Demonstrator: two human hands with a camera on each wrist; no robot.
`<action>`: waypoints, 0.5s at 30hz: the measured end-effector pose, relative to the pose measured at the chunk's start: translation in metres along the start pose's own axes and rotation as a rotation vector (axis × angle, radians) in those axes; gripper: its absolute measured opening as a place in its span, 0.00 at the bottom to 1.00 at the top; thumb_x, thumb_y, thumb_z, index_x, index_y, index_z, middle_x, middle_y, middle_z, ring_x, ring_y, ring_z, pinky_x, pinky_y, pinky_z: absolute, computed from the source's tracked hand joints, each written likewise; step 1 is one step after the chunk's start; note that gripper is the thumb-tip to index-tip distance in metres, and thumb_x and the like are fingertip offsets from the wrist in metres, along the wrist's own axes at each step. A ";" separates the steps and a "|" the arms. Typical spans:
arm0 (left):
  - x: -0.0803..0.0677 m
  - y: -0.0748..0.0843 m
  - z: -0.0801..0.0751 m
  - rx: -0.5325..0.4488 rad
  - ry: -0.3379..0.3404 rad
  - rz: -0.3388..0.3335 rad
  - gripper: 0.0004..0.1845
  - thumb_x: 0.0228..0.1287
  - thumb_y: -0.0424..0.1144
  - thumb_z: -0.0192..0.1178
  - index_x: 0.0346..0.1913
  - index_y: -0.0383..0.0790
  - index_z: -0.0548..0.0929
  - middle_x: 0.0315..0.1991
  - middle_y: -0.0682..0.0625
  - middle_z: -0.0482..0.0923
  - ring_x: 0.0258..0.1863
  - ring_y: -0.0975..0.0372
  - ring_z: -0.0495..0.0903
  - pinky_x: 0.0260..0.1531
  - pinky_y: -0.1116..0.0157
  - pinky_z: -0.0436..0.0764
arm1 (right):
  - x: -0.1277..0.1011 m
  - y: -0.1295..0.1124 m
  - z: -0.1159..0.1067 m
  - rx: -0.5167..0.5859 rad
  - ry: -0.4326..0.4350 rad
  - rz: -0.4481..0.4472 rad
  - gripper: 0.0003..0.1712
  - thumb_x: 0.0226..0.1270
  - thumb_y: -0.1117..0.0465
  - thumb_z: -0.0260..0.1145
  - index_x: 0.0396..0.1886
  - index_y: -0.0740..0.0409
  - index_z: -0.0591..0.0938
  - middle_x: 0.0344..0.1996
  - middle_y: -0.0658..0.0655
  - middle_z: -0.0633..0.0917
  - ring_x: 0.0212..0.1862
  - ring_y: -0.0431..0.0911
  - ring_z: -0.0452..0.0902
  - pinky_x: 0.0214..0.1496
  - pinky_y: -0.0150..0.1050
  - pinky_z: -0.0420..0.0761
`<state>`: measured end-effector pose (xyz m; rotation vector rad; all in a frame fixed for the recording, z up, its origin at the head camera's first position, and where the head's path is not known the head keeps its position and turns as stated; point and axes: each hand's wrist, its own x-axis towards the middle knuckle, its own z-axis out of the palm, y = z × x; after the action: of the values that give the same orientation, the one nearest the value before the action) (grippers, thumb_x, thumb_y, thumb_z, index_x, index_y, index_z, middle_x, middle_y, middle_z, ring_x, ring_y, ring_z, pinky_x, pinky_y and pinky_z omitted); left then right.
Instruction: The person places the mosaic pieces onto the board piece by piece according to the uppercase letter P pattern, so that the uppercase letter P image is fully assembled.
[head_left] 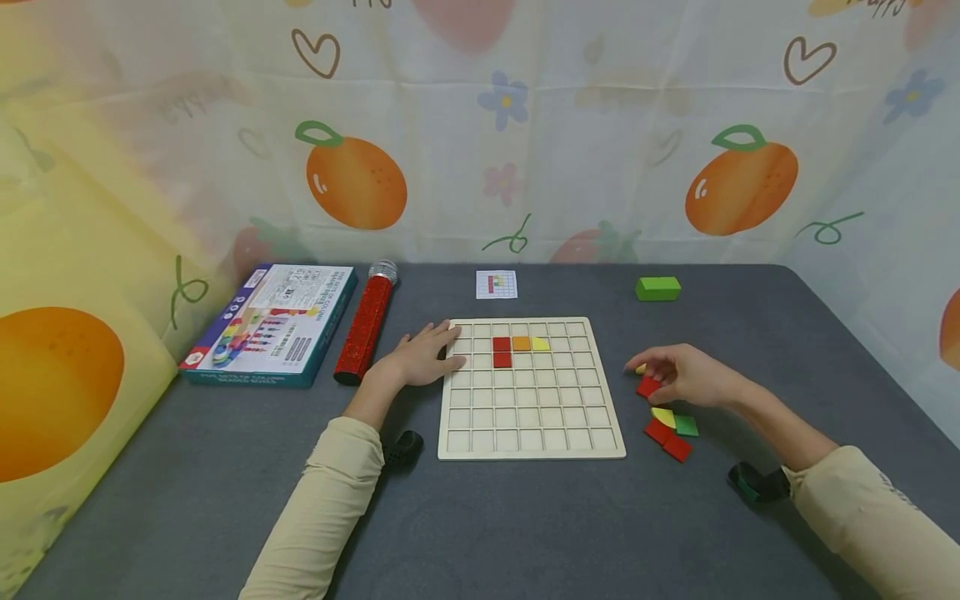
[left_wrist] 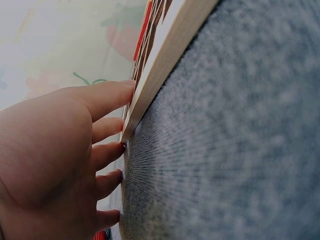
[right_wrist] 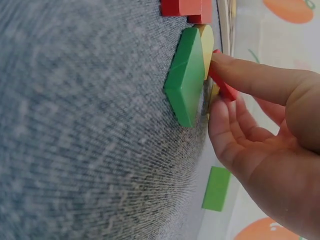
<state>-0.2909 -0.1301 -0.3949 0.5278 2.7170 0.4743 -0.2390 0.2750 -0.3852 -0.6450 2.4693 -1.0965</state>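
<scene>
We find the left hand (head_left: pixel 420 357) lying flat on the grey counter (head_left: pixel 525 517), fingers extended and resting against the left edge of the wooden grid board (head_left: pixel 531 442); the left wrist view confirms the fingertips (left_wrist: pixel 117 147) touching the board's rim, holding nothing. On the board we note two red tiles (head_left: pixel 502 351) stacked in one column, an orange tile (head_left: pixel 521 343) just beside the upper red one, and a yellow tile (head_left: pixel 540 343) next to that; the remaining cells show bare wood.

The right hand (head_left: pixel 678 375) sits on the counter to the right of the board, fingers curled; it pinches a red piece (head_left: pixel 647 387) between thumb and fingertips (the right wrist view shows the thumb pressed on its top). A small yellow bit (head_left: pixel 641 367) shows at the fingertips; we cannot tell whether it is held. Just below the hand lie loose pieces close together: a yellow quarter-round (head_left: pixel 663 415), a green square (head_left: pixel 686 426), and two red squares (head_left: pixel 667 440).

At the far side we record a green block (head_left: pixel 657 288), well apart from the hands; a small pattern card (head_left: pixel 497 284) beyond the board; a red glitter tube (head_left: pixel 364 325) and a printed box (head_left: pixel 270 325) to the left.
</scene>
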 end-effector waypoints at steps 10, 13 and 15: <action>0.000 0.001 0.000 -0.004 0.006 -0.001 0.36 0.70 0.51 0.51 0.75 0.40 0.54 0.75 0.41 0.46 0.73 0.46 0.42 0.65 0.40 0.42 | 0.003 0.004 0.000 -0.132 0.086 0.028 0.13 0.62 0.68 0.67 0.46 0.67 0.81 0.39 0.56 0.83 0.35 0.47 0.76 0.35 0.37 0.78; -0.001 0.001 0.000 -0.004 0.006 0.002 0.36 0.70 0.51 0.51 0.75 0.40 0.54 0.75 0.41 0.46 0.73 0.46 0.42 0.65 0.40 0.42 | 0.003 0.005 0.000 -0.134 0.116 0.030 0.09 0.62 0.67 0.67 0.42 0.65 0.82 0.35 0.53 0.83 0.35 0.47 0.77 0.36 0.37 0.78; -0.001 0.001 0.000 -0.003 0.005 0.003 0.36 0.71 0.51 0.51 0.75 0.40 0.54 0.75 0.41 0.46 0.73 0.46 0.42 0.65 0.40 0.42 | 0.002 0.005 0.001 -0.124 0.138 0.022 0.09 0.62 0.67 0.67 0.42 0.65 0.82 0.34 0.53 0.83 0.35 0.47 0.78 0.35 0.37 0.78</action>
<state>-0.2901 -0.1298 -0.3947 0.5300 2.7199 0.4811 -0.2421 0.2765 -0.3901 -0.5941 2.6728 -1.0175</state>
